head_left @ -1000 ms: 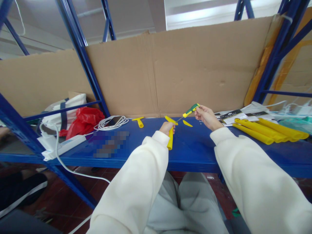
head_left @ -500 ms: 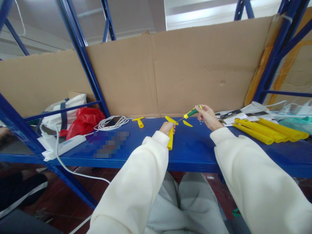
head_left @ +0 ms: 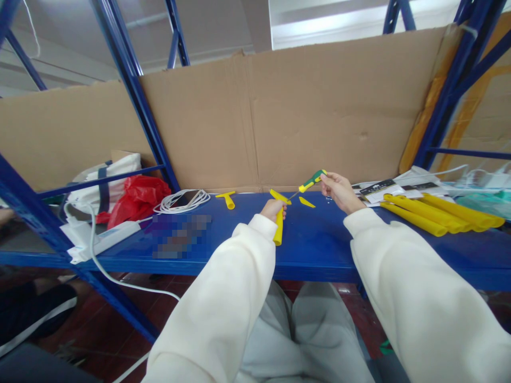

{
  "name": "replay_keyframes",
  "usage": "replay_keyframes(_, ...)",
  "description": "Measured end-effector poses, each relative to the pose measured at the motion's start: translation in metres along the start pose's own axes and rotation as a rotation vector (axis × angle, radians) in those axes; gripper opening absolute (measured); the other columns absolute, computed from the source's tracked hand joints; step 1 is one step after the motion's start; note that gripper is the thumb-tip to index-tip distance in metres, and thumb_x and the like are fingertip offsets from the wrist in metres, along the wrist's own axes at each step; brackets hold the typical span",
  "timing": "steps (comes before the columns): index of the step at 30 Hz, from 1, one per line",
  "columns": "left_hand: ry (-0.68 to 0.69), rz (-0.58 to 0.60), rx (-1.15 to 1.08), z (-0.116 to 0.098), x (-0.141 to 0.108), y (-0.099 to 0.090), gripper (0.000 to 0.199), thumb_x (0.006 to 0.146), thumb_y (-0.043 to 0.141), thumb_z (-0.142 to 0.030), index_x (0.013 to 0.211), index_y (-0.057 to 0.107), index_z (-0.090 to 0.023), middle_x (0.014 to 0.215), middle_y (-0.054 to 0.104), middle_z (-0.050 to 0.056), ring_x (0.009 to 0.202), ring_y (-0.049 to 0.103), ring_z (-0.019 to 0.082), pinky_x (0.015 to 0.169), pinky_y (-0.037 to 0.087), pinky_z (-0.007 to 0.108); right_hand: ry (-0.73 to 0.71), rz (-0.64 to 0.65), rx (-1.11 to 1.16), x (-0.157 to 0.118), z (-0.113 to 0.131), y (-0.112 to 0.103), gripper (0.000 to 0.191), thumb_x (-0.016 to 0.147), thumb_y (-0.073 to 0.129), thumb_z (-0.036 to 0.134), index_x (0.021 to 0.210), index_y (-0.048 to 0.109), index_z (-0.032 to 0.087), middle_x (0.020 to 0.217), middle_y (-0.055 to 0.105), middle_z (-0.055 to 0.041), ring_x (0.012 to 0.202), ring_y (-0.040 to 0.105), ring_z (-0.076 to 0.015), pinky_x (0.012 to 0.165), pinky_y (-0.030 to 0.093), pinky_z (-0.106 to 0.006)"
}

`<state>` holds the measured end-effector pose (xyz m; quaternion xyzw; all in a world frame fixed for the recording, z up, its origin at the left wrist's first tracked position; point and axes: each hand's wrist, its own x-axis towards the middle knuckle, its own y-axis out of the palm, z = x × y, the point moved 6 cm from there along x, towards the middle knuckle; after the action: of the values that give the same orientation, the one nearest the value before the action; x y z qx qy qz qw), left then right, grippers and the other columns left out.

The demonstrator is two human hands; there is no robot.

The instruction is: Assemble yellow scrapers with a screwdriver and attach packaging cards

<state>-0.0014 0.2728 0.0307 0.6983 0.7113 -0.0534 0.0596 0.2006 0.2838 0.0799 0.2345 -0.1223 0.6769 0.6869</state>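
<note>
- My L hand grips yellow T-tool.
- My R hand holds screwdriver hdl., tip twd. 8 o'clock.
- Yellow tubes @ R hand's 3 o'clock.

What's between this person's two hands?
In the head view, a green-and-yellow screwdriver, gripped in the right hand, stretches toward the left hand and its yellow T-shaped piece. A loose yellow sliver also lies between them on the blue table.

Before you stands a brown cardboard wall between blue metal posts; below is dark-red tiled floor.
</note>
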Motion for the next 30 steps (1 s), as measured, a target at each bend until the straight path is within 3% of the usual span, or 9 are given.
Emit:
replay_keyframes(7, -0.028, 0.034, -0.03, 0.0, 0.0, 0.0, 0.017, 0.084, 0.055, -0.001, 0.073, 0.056, -0.014, 0.049, 0.043, -0.006, 0.037, 0.037, 0.007, 0.042, 0.03, 0.021, 0.011, -0.075, -0.01, 0.003, -0.005, -0.005, 0.048, 0.062, 0.086, 0.05, 0.079, 0.05, 0.024, 0.05, 0.05, 0.0092, 0.038, 0.041, -0.0066, 0.035, 0.033, -0.019)
replay_keyframes(12, -0.034, 0.037, -0.047, 0.002, 0.001, -0.001, 0.014, 0.085, 0.06, -0.005, 0.074, 0.057, -0.013, 0.05, 0.044, -0.006, 0.038, 0.037, 0.006, 0.042, 0.03, 0.02, 0.0, -0.05, -0.036, 0.001, -0.004, -0.004, 0.047, 0.063, 0.084, 0.055, 0.084, 0.055, 0.023, 0.045, 0.042, 0.0107, 0.036, 0.038, -0.007, 0.035, 0.03, -0.02)
replay_keyframes(19, -0.028, 0.008, 0.004, 0.0, -0.001, -0.002, 0.018, 0.086, 0.051, 0.0, 0.075, 0.057, -0.013, 0.05, 0.044, -0.005, 0.038, 0.037, 0.007, 0.043, 0.031, 0.022, 0.04, 0.047, 0.03, -0.003, 0.0, 0.004, 0.045, 0.061, 0.087, 0.048, 0.081, 0.056, 0.023, 0.054, 0.054, 0.007, 0.045, 0.047, -0.0075, 0.04, 0.037, -0.019)
replay_keyframes(30, -0.027, 0.033, -0.028, 0.0, 0.0, -0.001, 0.022, 0.085, 0.059, -0.003, 0.067, 0.052, -0.015, 0.049, 0.044, -0.005, 0.037, 0.038, 0.006, 0.042, 0.031, 0.02, 0.033, -0.093, -0.041, 0.004, -0.008, -0.007, 0.055, 0.057, 0.086, 0.058, 0.077, 0.049, 0.023, 0.05, 0.052, 0.0082, 0.037, 0.04, -0.006, 0.033, 0.029, -0.018)
